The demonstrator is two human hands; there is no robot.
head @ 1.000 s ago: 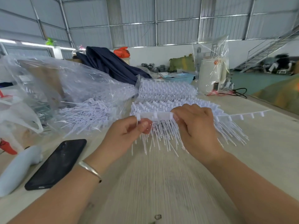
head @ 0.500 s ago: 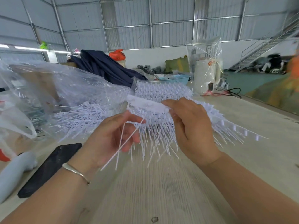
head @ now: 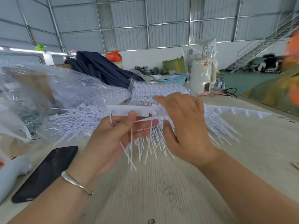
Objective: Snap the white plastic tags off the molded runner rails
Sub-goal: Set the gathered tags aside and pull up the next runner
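A white molded runner rail (head: pixel 129 109) is held level above the table, thin white tags (head: pixel 155 143) hanging from it like a fringe. My left hand (head: pixel 113 135) is under the rail's left end, palm up, thumb against the rail and several loose tags lying across its fingers. My right hand (head: pixel 182 125) grips the rail's middle from above, covering that part. The rail's right end (head: pixel 242 112) sticks out bare with short stubs. A heap of loose tags (head: pixel 77 122) lies on the table to the left.
A stack of more rails (head: pixel 153 92) lies behind my hands. Clear plastic bags (head: pixel 48 94) crowd the left side. A black phone (head: pixel 47 172) lies at the front left beside a pale grey object (head: pixel 11 170). A wrapped white appliance (head: pixel 202 76) stands at the back.
The rail has been turned from tilted to level. My left hand has opened palm up under its left end, and several tags now lie loose across its fingers.
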